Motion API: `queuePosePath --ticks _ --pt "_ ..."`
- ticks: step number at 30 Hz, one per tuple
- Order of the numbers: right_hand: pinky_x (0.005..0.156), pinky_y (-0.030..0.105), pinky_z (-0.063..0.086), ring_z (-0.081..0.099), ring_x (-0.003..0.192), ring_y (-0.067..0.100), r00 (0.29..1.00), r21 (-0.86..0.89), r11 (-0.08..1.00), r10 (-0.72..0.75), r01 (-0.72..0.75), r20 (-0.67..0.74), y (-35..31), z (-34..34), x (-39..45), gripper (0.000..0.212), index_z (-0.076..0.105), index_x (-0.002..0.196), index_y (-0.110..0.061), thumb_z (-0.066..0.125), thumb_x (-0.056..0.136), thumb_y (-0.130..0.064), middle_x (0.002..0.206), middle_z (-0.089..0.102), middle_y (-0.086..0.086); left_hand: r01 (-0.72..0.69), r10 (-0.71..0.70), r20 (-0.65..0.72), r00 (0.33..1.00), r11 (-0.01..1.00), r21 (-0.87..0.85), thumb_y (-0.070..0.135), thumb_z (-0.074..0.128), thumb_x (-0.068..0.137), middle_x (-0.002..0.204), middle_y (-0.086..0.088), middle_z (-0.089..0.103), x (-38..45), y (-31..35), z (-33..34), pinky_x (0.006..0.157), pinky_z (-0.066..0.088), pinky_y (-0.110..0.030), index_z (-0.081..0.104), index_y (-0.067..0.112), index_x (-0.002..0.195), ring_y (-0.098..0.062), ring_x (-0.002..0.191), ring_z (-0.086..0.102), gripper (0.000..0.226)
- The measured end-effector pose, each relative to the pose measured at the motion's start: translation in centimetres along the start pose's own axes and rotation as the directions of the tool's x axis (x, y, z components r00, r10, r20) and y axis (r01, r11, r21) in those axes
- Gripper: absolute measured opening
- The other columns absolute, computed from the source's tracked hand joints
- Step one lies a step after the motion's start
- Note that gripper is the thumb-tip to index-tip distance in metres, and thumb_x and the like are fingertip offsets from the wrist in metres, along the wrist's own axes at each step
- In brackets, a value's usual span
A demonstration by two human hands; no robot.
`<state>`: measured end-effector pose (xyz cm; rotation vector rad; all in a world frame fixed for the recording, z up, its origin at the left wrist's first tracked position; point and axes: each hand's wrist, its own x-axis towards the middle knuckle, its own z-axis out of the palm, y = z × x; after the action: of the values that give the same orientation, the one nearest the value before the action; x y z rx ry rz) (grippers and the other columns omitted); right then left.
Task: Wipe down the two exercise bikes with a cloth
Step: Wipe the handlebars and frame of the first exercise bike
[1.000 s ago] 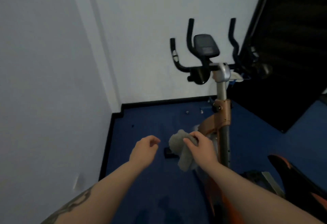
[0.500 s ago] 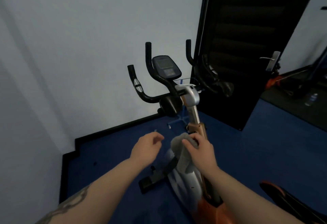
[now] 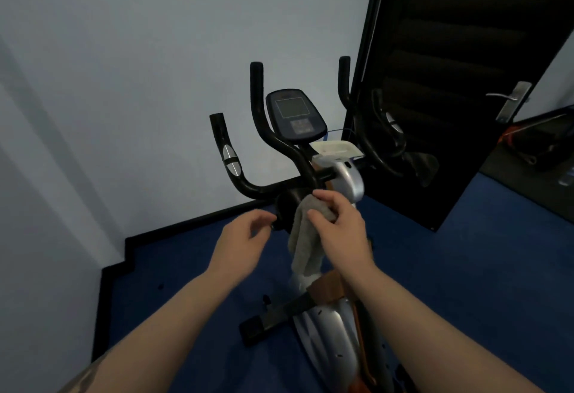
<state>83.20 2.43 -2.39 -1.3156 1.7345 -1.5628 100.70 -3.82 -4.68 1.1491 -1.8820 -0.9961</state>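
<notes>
In the right hand (image 3: 340, 237), the grey cloth (image 3: 306, 237): fingers and thumb curled round its bunched top, the rest hanging loose below and to the left of the palm. The bunched part sits against the black round hub (image 3: 290, 209) under the handlebars (image 3: 264, 156) of the exercise bike (image 3: 329, 324); can't tell how firmly it presses. Left hand (image 3: 240, 248) is just left of the cloth, fingers loosely curled, holding nothing, fingertips close to the hub's left edge but contact unclear. Above the grip: the console (image 3: 295, 117), with the silver stem top (image 3: 348, 175) just up and right of the knuckles. Below the grip: the silver and orange bike body and a black foot bar on blue floor (image 3: 450, 268). Far right of the grip: a dark door (image 3: 459, 82) with a metal handle (image 3: 509, 100).
</notes>
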Motion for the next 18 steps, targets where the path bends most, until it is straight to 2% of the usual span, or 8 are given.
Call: queuePosePath --ticks 3,5,7,9,11,13,15,18 --pt "0.074 0.006 0.046 0.059 0.092 -0.010 0.998 -0.018 0.999 -0.036 0.035 -0.044 0.0 1.6 1.7 0.025 0.060 0.111 -0.028 0.068 0.090 -0.016 0.099 0.063 -0.018 -0.052 0.050 -0.048 0.998 0.998 -0.036 0.007 0.057 0.093 0.106 0.018 0.067 2.1 0.6 -0.2 0.092 0.047 -0.023 0.063 0.043 0.098 0.000 0.104 0.061 0.037" --pt "0.071 0.007 0.045 0.060 0.087 -0.008 0.995 -0.057 0.997 -0.058 0.054 -0.076 0.6 2.5 2.2 0.019 0.057 0.101 -0.024 0.069 0.089 -0.016 0.092 0.063 -0.015 -0.075 0.071 -0.069 0.995 0.996 -0.048 0.008 0.057 0.093 0.108 0.016 0.066 3.3 1.1 0.1 0.091 0.048 -0.023 0.064 0.040 0.103 0.000 0.104 0.060 0.034" --pt "0.075 0.010 0.046 0.060 0.090 -0.007 0.992 -0.114 0.989 -0.099 0.090 -0.075 1.3 3.5 2.0 0.013 0.060 0.101 -0.022 0.067 0.091 -0.018 0.094 0.065 -0.014 -0.091 0.084 -0.091 0.992 0.993 -0.076 0.008 0.057 0.093 0.109 0.016 0.066 4.0 1.1 0.8 0.090 0.049 -0.023 0.065 0.034 0.108 0.001 0.104 0.060 0.031" --pt "0.096 0.020 0.045 0.056 0.113 -0.004 0.985 -0.206 0.964 -0.174 0.167 -0.017 2.5 4.6 1.2 0.021 0.065 0.116 -0.023 0.060 0.095 -0.022 0.118 0.065 -0.012 -0.086 0.075 -0.099 0.992 0.991 -0.106 0.007 0.057 0.094 0.109 0.016 0.065 4.3 0.4 1.6 0.089 0.048 -0.021 0.067 0.031 0.109 0.001 0.102 0.059 0.030" --pt "0.118 0.028 0.021 0.032 0.140 0.003 0.962 -0.389 0.881 -0.261 0.271 0.079 3.7 5.5 -0.3 0.038 0.054 0.137 -0.028 0.046 0.100 -0.031 0.147 0.047 -0.011 -0.087 0.072 -0.110 0.991 0.986 -0.140 0.009 0.056 0.096 0.108 0.017 0.065 4.4 -0.4 2.4 0.088 0.045 -0.016 0.067 0.029 0.110 0.004 0.102 0.059 0.028" --pt "0.121 0.030 0.009 0.017 0.148 0.006 0.946 -0.461 0.826 -0.288 0.323 0.147 4.5 5.3 -1.1 0.045 0.038 0.147 -0.030 0.035 0.102 -0.035 0.157 0.029 -0.013 -0.074 0.054 -0.121 0.991 0.982 -0.174 0.013 0.054 0.098 0.110 0.018 0.065 4.3 -0.9 2.9 0.085 0.042 -0.008 0.066 0.029 0.113 0.007 0.103 0.058 0.025" --pt "0.121 0.033 0.015 0.019 0.147 0.006 0.939 -0.452 0.823 -0.288 0.343 0.187 5.0 4.7 -0.8 0.045 0.035 0.148 -0.029 0.033 0.103 -0.033 0.158 0.026 -0.012 -0.050 0.024 -0.117 0.993 0.972 -0.227 0.016 0.052 0.100 0.114 0.020 0.064 4.2 -1.2 3.2 0.086 0.041 -0.005 0.064 0.027 0.119 0.010 0.107 0.057 0.025" --pt "0.115 0.039 0.033 0.035 0.141 0.008 0.939 -0.325 0.880 -0.323 0.345 0.121 4.5 5.2 0.7 0.038 0.050 0.140 -0.020 0.044 0.103 -0.017 0.149 0.044 -0.007 -0.054 0.027 -0.104 0.994 0.963 -0.263 0.019 0.049 0.101 0.117 0.019 0.066 4.0 -1.4 3.2 0.090 0.041 -0.006 0.062 0.025 0.124 0.008 0.110 0.058 0.027"
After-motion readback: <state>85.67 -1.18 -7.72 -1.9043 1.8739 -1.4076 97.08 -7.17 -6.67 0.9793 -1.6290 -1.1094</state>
